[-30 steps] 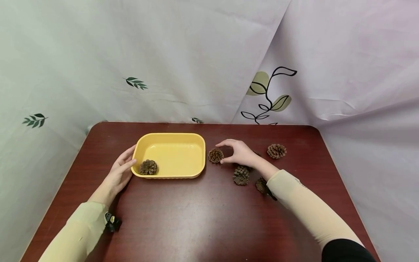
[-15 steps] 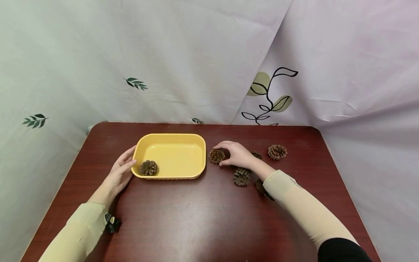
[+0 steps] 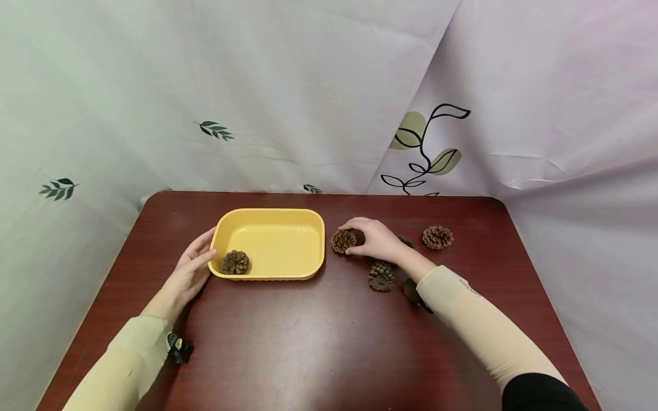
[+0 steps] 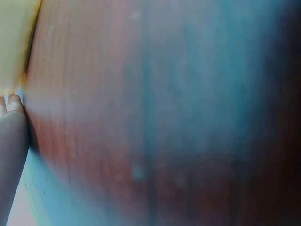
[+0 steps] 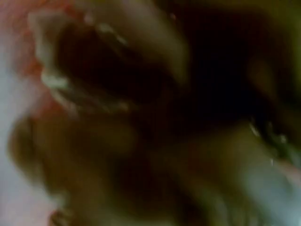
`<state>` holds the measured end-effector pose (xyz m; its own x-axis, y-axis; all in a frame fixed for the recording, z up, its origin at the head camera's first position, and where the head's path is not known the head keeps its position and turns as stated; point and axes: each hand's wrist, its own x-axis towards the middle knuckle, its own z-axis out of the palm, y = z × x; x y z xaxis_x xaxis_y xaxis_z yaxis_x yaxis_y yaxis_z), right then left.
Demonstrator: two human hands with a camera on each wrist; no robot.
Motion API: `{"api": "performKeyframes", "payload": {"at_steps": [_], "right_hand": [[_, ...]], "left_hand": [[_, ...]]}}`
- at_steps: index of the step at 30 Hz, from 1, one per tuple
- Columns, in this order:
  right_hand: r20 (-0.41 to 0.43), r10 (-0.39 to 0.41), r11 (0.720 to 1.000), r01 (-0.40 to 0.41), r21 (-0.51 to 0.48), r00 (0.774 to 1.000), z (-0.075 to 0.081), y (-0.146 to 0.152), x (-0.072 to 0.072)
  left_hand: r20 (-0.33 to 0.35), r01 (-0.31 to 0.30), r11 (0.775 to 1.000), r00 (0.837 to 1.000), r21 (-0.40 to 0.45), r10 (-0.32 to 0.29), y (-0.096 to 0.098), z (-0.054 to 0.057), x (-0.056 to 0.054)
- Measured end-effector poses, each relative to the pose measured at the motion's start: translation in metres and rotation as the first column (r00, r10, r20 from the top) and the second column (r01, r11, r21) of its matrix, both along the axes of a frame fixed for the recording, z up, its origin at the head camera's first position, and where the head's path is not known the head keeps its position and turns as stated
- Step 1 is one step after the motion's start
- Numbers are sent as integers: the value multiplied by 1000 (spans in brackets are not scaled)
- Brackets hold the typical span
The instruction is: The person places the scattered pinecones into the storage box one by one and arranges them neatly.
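A yellow plastic tray (image 3: pixel 272 212) stands on the table, with one pine cone (image 3: pixel 235 262) in its near left corner. My left hand (image 3: pixel 189 271) holds the tray's left end, thumb over the rim and fingers along the outer wall. Just right of the tray, my right hand (image 3: pixel 377 240) pinches a second pine cone (image 3: pixel 342 242) between thumb and fingers. In the left wrist view, part of the tray (image 4: pixel 14 42) shows beside the fingers. Blurred brown pine cone scales (image 5: pixel 94 155) fill the right wrist view.
Under and near the right forearm lie a pine cone (image 3: pixel 381 276), another partly hidden by the sleeve (image 3: pixel 411 289), and one mostly behind the hand (image 3: pixel 406 242). A further pine cone (image 3: pixel 438 237) sits to the right. A pale cloth (image 3: pixel 308 103) hangs behind the table (image 3: pixel 288 342).
The right hand's thumb and fingers have closed round the pine cone beside the tray, and that cone has shifted slightly. The left hand and tray hold still.
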<state>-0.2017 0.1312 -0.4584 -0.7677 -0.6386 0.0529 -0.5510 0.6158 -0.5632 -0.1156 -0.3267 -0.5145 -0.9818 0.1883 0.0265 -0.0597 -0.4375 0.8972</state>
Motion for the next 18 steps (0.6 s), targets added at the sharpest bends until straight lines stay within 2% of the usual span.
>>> {"api": "performKeyframes", "payload": {"at_steps": [12, 18], "right_hand": [[-43, -25, 997, 21, -76, 999, 31, 1, -8], [-52, -7, 995, 2, -103, 999, 39, -12, -11]], "left_hand": [[31, -5, 1000, 1000, -29, 6, 0, 3, 0], [29, -5, 1000, 1000, -23, 5, 0, 3, 1]]}}
